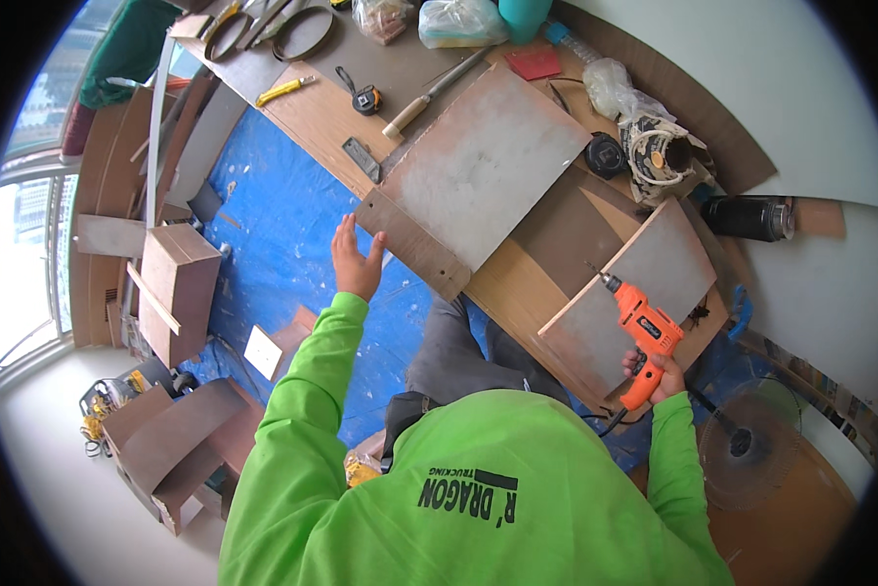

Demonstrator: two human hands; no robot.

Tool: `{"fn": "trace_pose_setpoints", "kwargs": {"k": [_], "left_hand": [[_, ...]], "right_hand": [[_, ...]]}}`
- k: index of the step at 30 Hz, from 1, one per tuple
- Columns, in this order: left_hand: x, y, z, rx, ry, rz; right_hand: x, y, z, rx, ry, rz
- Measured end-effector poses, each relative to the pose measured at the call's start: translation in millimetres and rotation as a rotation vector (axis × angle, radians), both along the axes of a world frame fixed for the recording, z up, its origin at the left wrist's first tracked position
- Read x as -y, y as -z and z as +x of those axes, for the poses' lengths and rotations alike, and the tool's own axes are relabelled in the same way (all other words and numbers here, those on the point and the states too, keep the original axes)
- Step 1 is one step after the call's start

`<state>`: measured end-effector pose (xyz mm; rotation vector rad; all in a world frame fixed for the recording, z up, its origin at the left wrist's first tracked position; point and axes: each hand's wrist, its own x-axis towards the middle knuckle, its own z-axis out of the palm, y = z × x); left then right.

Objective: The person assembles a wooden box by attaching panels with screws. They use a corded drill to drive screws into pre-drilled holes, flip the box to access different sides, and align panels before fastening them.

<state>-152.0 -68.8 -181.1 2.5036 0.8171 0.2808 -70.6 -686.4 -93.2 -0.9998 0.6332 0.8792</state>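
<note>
My left hand [356, 259] is open with its fingers spread, raised just beside the near corner of a large grey-faced board [478, 166] that lies flat on the wooden workbench [321, 122]. It hovers close to the board's brown edge strip without clearly touching it. My right hand [657, 376] grips an orange power drill [644, 332] by its handle. The drill's bit points up and left at the edge of a smaller grey-faced panel [644, 269] that stands tilted on the bench.
A tape measure [365, 100], a wooden-handled tool [427, 93], a yellow-handled tool [282, 91] and a small metal square [361, 158] lie on the bench. A blue tarp [273, 225] covers the floor. Brown boxes [175, 288] stand left; a fan [742, 444] is at lower right.
</note>
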Motion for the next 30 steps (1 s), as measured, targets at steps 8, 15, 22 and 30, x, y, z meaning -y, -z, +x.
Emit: {"fn": "trace_pose_setpoints", "kwargs": {"k": [8, 15, 22, 30], "left_hand": [[-58, -11, 62, -0.168, 0.011, -0.136], [-61, -1, 115, -0.209, 0.273, -0.074], [-38, 7, 165, -0.339, 0.289, -0.139], [-39, 12, 193, -0.514, 0.182, -0.242]], "right_hand": [[38, 47, -2, -0.024, -0.023, -0.058], [37, 59, -26, 0.091, 0.088, -0.448], [19, 93, -54, 0.257, 0.174, -0.693], [-13, 107, -81, 0.33, 0.204, -0.911]]}}
